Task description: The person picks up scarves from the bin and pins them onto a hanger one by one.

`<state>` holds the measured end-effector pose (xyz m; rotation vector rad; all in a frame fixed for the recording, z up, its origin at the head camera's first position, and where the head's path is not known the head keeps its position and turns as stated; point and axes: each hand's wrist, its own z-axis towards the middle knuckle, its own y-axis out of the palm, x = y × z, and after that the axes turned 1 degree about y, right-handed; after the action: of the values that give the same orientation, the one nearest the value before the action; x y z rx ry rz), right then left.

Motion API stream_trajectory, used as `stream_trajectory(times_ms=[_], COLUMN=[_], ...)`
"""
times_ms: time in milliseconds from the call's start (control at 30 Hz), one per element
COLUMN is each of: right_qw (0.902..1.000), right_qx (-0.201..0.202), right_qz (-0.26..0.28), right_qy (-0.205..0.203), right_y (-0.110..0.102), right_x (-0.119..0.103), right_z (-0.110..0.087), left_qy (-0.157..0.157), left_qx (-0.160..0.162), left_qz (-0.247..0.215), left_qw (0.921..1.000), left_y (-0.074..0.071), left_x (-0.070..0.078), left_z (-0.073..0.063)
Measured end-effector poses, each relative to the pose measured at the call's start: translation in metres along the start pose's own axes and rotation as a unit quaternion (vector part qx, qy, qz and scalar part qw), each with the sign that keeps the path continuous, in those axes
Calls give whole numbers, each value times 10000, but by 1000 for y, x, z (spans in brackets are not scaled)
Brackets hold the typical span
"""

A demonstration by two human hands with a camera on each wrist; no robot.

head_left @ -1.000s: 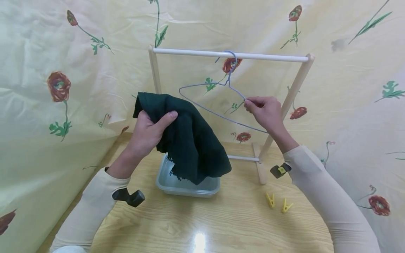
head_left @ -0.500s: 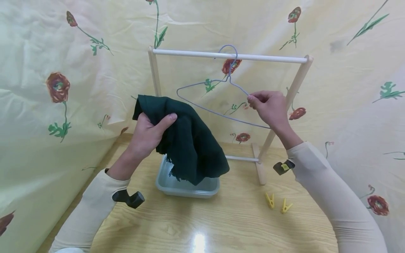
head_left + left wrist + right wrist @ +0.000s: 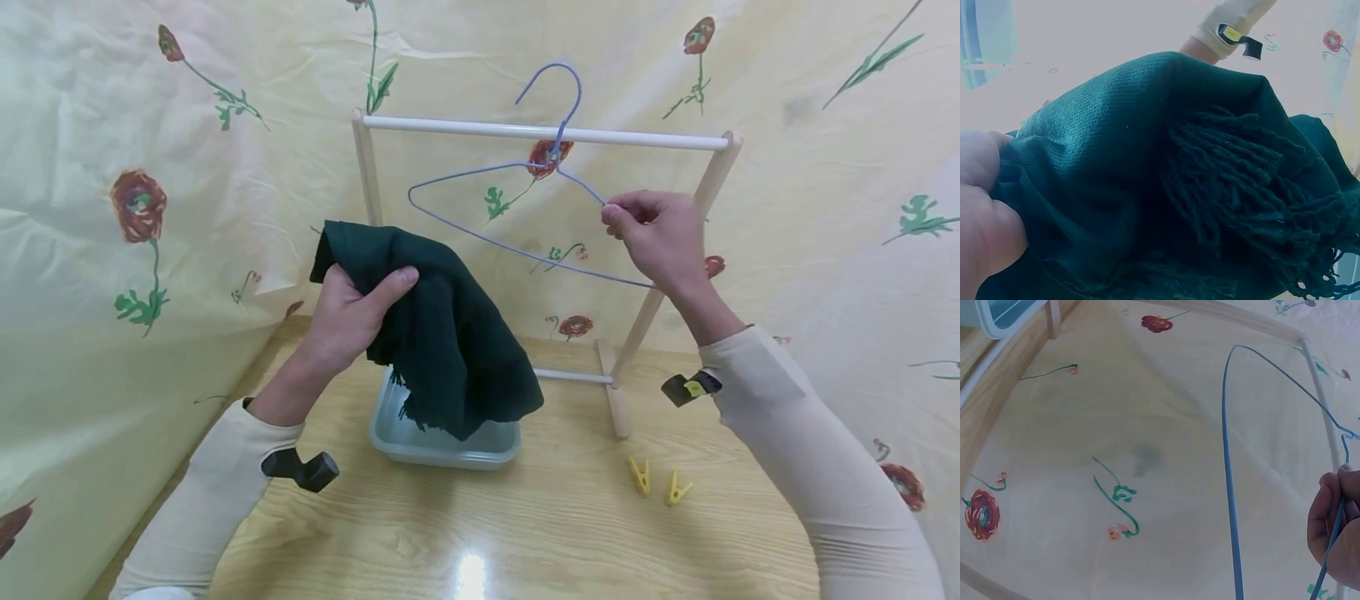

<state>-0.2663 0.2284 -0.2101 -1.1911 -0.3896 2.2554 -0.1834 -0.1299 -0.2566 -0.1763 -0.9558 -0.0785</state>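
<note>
A blue wire clothes hanger [image 3: 510, 247] hangs from the fingers of my right hand [image 3: 663, 233], which pinches its right shoulder. Its hook [image 3: 573, 100] stands above the white rail, and the body shows below it. In the right wrist view, thumb and fingers grip the hanger wire [image 3: 1229, 469]. My left hand [image 3: 352, 312] holds a folded dark green scarf [image 3: 450, 333], thumb on top, fingers hidden beneath the cloth. The scarf drapes down over a basin, and its fringe [image 3: 1229, 175] fills much of the left wrist view.
A wooden rack with a white rail [image 3: 465, 127] stands at the back. Below the scarf is a pale blue-grey plastic basin [image 3: 450, 457] on the wooden table [image 3: 360, 542]. Two yellow clothespins [image 3: 640, 477] lie on the right. Flowered cloth [image 3: 225, 208] covers the walls.
My right hand has moved up and to the right with the hanger. Its hook, earlier over the rail, has risen above it. The left hand and scarf have barely moved.
</note>
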Motion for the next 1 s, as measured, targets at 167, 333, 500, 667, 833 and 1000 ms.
stream_trajectory(times_ms=[167, 333, 500, 667, 833, 1000], right_qw=[10000, 9998, 9995, 9990, 9989, 9983], right_qx=[-45, -129, -199, -297, -358, -412], right_qz=[62, -14, 101, 243, 237, 363], right_qy=[-32, -152, -237, -214, -203, -214], right_y=[-3, 0, 5, 10, 15, 22], right_x=[-4, -3, 3, 12, 18, 25], right_z=[-10, -27, -41, -51, -59, -64], left_qy=[39, -7, 5, 86, 191, 360], left_qx=[-49, -66, -112, -149, -159, -114], left_qz=[-42, -8, 30, 38, 115, 157], left_qw=[10000, 10000, 9999, 9998, 9996, 9992], left_y=[0, 0, 0, 1, 3, 5], left_x=[4, 7, 10, 14, 18, 22], left_z=[1, 1, 2, 3, 4, 6])
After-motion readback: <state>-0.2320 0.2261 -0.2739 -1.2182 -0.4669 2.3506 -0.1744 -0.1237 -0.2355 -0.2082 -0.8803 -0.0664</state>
